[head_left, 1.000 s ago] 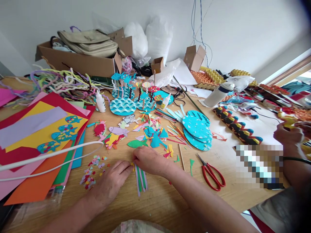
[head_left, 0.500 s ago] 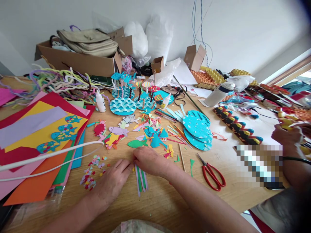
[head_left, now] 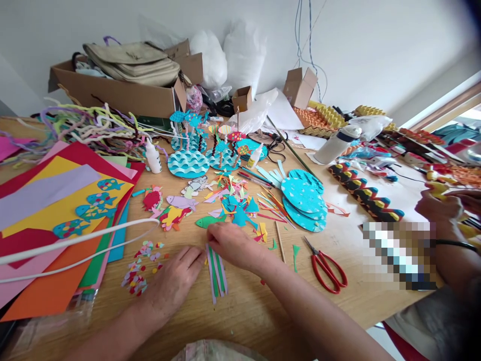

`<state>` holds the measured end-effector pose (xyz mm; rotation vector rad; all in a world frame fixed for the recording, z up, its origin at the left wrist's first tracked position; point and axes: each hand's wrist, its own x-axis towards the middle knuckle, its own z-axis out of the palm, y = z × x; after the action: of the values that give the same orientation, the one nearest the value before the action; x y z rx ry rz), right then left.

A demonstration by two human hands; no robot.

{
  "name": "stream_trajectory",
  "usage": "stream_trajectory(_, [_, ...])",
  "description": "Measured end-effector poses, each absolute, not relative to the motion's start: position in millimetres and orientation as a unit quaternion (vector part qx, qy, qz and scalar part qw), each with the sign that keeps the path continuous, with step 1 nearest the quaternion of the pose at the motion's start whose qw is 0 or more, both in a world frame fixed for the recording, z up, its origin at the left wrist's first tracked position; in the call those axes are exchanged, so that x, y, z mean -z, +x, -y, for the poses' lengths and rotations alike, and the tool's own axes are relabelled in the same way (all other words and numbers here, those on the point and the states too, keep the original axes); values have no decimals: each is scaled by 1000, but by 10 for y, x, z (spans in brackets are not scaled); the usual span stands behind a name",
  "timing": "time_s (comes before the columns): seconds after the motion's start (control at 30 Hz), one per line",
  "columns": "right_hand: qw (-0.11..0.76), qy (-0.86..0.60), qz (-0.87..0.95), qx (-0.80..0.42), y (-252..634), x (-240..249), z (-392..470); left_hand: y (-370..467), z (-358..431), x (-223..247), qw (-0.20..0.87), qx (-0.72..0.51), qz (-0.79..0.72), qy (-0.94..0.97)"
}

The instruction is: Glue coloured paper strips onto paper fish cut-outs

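Green and lilac paper strips (head_left: 217, 276) lie side by side on the table, pointing toward me. My right hand (head_left: 231, 243) is at their far end, its fingers curled down and pressed together; what the fingertips hold is hidden. Just left of the strips rests my left hand (head_left: 175, 276), fingers bent and close together near a small bit of yellow, their tips partly out of sight. A green paper fish (head_left: 208, 221) lies beyond my right hand. Small round paper dots (head_left: 139, 271) are scattered left of my left hand.
Red-handled scissors (head_left: 326, 265) and a thin wooden stick (head_left: 280, 242) lie to the right. Blue discs (head_left: 305, 195), paper scraps (head_left: 238, 208) and glue bottles (head_left: 153, 156) stand farther back. Coloured sheets (head_left: 56, 200) and a white cable (head_left: 112, 229) occupy the left. Another person's hands (head_left: 439, 205) work at right.
My right hand has shifted very slightly, and a little more of the strips' far end shows. My left hand stays nearly in place. The whole view has moved slightly.
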<state>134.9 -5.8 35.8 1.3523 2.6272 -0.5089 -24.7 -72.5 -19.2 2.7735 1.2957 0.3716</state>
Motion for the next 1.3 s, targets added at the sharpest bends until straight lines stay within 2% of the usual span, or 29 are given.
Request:
stream_trajectory(0.13, [16,462,-870,173,1481,-394,80,-255,729,221,7,-127,-407,905])
stream_trajectory(0.3, [2,417,-881,223,1473,-352,154,-253,742,230,18,-111,-417,902])
stream_trajectory(0.67, [29,420,-886,192,1374,-242,136,-245,745,224,24,-111,-424,898])
stream_trajectory(1.1, [47,429,-884,178,1340,-275,121,-230,789,214,-51,-98,-406,907])
stream_trajectory(1.3, [69,433,-881,179,1275,-265,140,-272,817,236,-70,-136,-398,905])
